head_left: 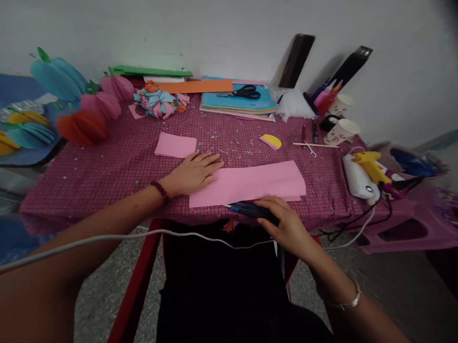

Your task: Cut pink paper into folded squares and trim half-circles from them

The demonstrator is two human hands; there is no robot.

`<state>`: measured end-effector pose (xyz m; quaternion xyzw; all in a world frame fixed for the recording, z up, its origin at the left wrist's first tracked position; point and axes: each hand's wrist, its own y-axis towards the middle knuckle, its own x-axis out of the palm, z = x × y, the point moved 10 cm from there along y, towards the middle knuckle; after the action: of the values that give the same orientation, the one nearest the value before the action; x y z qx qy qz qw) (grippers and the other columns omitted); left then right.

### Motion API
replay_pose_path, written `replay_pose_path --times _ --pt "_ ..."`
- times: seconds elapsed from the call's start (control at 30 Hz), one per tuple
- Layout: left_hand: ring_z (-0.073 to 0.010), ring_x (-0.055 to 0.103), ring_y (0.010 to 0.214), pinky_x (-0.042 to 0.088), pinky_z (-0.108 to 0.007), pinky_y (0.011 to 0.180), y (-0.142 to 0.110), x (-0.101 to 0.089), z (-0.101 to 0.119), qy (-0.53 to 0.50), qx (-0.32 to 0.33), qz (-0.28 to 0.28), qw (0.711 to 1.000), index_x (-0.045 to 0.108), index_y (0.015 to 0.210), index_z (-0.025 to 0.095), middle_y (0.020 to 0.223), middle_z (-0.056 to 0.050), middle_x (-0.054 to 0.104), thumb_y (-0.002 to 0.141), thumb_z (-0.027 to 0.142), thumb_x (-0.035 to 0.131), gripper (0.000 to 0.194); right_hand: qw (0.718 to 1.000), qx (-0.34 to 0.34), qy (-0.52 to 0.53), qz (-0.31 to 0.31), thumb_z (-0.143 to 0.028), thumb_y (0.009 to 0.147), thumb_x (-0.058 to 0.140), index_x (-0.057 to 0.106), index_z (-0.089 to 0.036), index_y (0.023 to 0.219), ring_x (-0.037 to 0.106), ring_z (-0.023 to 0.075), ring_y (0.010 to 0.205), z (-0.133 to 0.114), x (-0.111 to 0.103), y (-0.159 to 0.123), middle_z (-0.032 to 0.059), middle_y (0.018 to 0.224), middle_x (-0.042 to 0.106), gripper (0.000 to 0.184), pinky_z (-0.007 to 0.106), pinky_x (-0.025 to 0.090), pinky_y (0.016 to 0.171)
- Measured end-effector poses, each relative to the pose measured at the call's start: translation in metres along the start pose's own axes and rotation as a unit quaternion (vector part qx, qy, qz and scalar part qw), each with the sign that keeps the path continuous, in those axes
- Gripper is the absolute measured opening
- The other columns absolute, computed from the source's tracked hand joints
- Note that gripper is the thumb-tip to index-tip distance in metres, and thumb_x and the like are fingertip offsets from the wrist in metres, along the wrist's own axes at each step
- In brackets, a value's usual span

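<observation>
A long folded strip of pink paper (253, 183) lies along the front of the table, its layers slightly apart at the right end. My left hand (193, 174) rests flat on its left end with the fingers spread. In my right hand (282, 220) is a dark blue and black utility knife (248, 209), its pale tip pointing left along the paper's near edge. Just beyond my left fingers lies a smaller pink paper piece (175, 145). A yellow and pink half-round paper piece (271, 141) lies behind the strip.
Scissors (246, 91) sit on a blue paper stack (215, 101) beside crumpled scraps (158, 100). Paper pumpkins (83, 127) stand at left. Paper cups (342, 131), a wooden stick (316, 144) and a yellow glue gun (369, 163) are at right. A white cable (139, 234) crosses my lap.
</observation>
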<state>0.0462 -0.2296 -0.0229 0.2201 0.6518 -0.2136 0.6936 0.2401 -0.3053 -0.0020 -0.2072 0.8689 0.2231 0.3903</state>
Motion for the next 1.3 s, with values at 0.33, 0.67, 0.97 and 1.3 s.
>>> replay_pose_path --times 0.33,0.67,0.97,1.3 --pt "-0.0223 0.024 0.145 0.012 -0.041 0.116 0.0 0.0 -0.001 -0.017 0.001 0.005 1.0 0.034 0.148 0.022 0.158 -0.007 0.029 0.099 0.042 0.029 0.053 1.0 0.011 0.003 0.006 -0.016 0.086 0.058 0.06 -0.021 0.12 0.057 0.0267 0.111 -0.006 0.002 -0.003 0.0115 0.115 0.063 0.035 0.049 0.047 0.098" --pt "-0.0234 0.025 0.144 0.012 -0.044 0.116 0.0 0.0 -0.001 -0.027 -0.001 0.006 1.0 0.036 0.147 0.022 0.158 -0.007 0.029 0.1 0.043 0.029 0.052 1.0 0.009 0.007 -0.008 -0.015 0.086 0.057 0.059 -0.02 0.121 0.057 0.0265 0.11 -0.018 0.011 0.0 0.0113 0.115 0.063 0.036 0.05 0.046 0.098" --pt "-0.0231 0.027 0.143 0.014 -0.044 0.115 -0.001 0.0 -0.001 -0.018 0.0 0.013 1.0 0.036 0.147 0.023 0.158 -0.006 0.03 0.099 0.043 0.03 0.051 1.0 0.007 0.009 -0.002 -0.014 0.086 0.057 0.06 -0.022 0.12 0.057 0.0265 0.111 -0.027 0.018 0.01 0.0106 0.116 0.063 0.036 0.05 0.045 0.099" --pt "-0.0227 0.027 0.143 0.014 -0.044 0.115 -0.001 0.001 -0.003 -0.03 -0.007 0.022 0.999 0.037 0.146 0.026 0.158 -0.005 0.03 0.099 0.043 0.032 0.05 1.0 0.011 0.023 -0.003 -0.014 0.085 0.056 0.059 -0.023 0.121 0.058 0.0267 0.109 -0.028 0.017 0.003 0.01 0.114 0.064 0.036 0.051 0.047 0.096"
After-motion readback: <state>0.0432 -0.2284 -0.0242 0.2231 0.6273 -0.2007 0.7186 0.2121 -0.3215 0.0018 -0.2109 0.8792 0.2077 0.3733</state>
